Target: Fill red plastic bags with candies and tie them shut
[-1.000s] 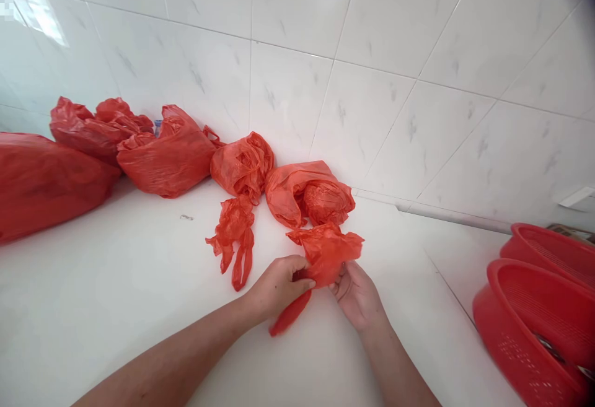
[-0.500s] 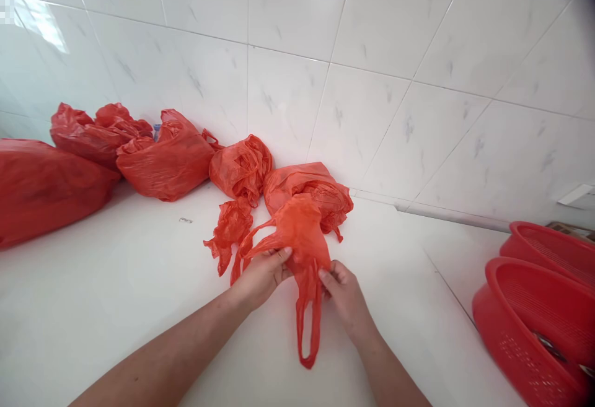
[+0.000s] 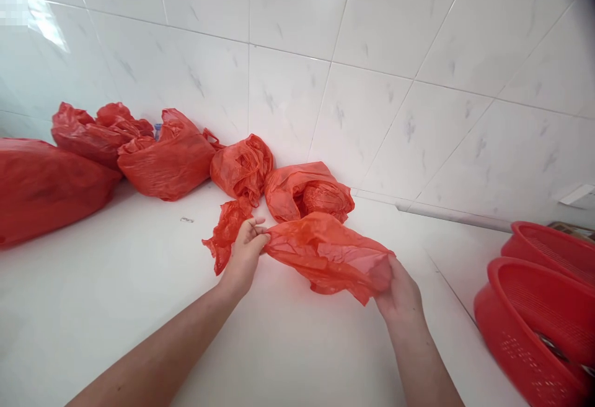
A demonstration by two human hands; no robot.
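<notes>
A thin red plastic bag (image 3: 320, 252) is stretched sideways between my hands above the white table. My left hand (image 3: 245, 243) pinches its left end between thumb and fingers. At the other end, my right hand (image 3: 400, 289) grips the bag, its fingers partly covered by the see-through plastic. Just left of the held bag lies a small crumpled red plastic piece (image 3: 227, 227), close behind my left wrist. A bunched red bag (image 3: 302, 187) sits directly behind the stretched one, with a rounded red bundle (image 3: 242, 165) beside it.
Further left, filled red bags (image 3: 162, 159) line the tiled wall (image 3: 288, 97), and a large one (image 3: 46, 190) lies at the left edge. Red perforated plastic baskets (image 3: 515, 332) stand at the right. The white table (image 3: 288, 357) stretches beneath my arms.
The bag has been pulled wide sideways, and its hanging handle loop no longer shows. My right hand has moved right with its end; my left has shifted slightly left and up.
</notes>
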